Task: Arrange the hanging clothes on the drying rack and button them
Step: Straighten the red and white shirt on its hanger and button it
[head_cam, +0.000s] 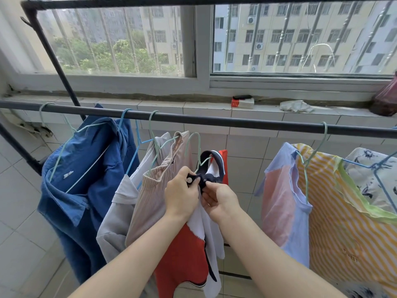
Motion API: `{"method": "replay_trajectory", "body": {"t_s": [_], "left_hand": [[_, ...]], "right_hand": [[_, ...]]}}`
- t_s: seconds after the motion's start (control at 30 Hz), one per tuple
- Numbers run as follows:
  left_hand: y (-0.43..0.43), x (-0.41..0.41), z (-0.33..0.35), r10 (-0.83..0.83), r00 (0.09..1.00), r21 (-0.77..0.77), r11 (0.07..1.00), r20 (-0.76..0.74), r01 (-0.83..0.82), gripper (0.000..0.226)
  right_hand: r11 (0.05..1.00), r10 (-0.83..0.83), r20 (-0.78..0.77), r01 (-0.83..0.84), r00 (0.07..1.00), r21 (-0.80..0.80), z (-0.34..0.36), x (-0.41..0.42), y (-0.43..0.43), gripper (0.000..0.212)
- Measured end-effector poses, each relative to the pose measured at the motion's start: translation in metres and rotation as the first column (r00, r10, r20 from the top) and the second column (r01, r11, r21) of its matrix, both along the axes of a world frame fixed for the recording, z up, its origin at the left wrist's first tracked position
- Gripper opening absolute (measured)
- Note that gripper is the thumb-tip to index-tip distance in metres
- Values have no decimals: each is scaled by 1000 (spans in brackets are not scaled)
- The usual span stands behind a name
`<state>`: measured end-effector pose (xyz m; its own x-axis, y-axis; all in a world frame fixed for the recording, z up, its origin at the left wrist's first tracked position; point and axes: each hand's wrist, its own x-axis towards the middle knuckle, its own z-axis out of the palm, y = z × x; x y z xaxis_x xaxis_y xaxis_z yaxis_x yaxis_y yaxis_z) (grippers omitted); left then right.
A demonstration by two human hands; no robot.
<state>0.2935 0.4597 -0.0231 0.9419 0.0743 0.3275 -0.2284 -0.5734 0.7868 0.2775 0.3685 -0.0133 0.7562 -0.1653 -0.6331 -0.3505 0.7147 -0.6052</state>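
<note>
From the head view, both hands are up at the navy collar (pixel 219 162) of the red and white shirt (pixel 182 250). It sits just under the drying rack rail (pixel 236 122), between a beige ribbed garment (pixel 154 190) and a pastel top (pixel 283 201). The left hand (pixel 182 191) pinches the collar end with the white snap (pixel 189 180). The right hand (pixel 221 200) pinches the other end, and the two ends are almost touching.

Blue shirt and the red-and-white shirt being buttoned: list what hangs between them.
Head view: two garments hang there, a light grey shirt and a beige ribbed garment, crowded together.
</note>
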Motion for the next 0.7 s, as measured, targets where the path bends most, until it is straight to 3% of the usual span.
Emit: {"method": "replay_trajectory", "body": {"t_s": [0.17, 0.37, 0.7], "left_hand": [[1, 1, 2, 2, 1000, -77, 997, -6, -2, 34], [-1, 3, 2, 9, 1000, -162, 987, 4, -8, 37], [-1, 4, 2, -71, 997, -233, 970, 16, 73, 32]], "right_hand": [[994, 63, -34, -60, 997, 92, 2, 1, -3, 16], [978, 78, -68, -63, 995, 199, 5, 1, -3, 17], [967, 215, -138, -191, 967, 166, 8, -2, -13, 19]]}}
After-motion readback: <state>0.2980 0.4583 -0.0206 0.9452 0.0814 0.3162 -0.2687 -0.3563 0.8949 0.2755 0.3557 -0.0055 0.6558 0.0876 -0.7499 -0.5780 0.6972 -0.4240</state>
